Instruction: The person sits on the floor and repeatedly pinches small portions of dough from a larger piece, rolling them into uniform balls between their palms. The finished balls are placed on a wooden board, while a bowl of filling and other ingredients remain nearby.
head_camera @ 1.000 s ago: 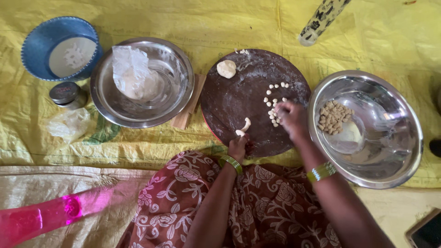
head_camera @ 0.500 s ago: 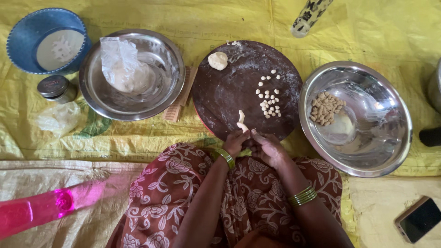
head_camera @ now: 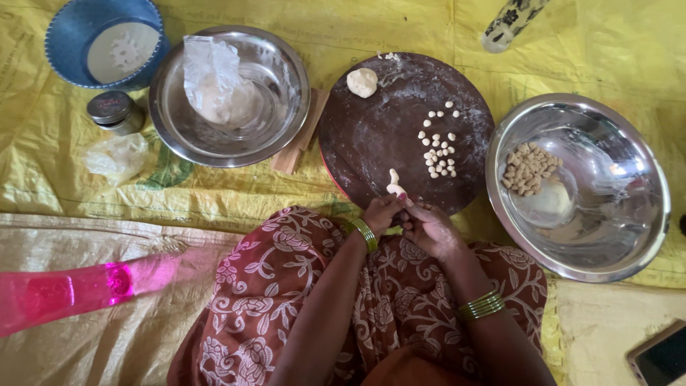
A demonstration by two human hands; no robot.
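Observation:
My left hand [head_camera: 380, 213] and my right hand [head_camera: 427, 227] meet at the near edge of a round dark brown board [head_camera: 371, 136]. Between their fingertips they pinch a short strip of pale dough [head_camera: 394, 184] that rests on the board. Several small dough pellets [head_camera: 439, 146] lie in a cluster on the board's right half. A round dough ball [head_camera: 362, 81] sits at its far edge. Both wrists wear gold and green bangles.
A steel bowl [head_camera: 629, 236] at the right holds shaped dough pieces [head_camera: 529, 169]. Another steel bowl [head_camera: 282, 78] at the left holds a clear plastic bag [head_camera: 211, 78]. A blue basket [head_camera: 64, 28], a small lidded jar [head_camera: 114, 112], a phone [head_camera: 661, 357] and a pink tube [head_camera: 78, 289] lie around.
My right hand left the pellet cluster and came back to the board's near edge, joining my left hand on the dough strip. The view shifted slightly.

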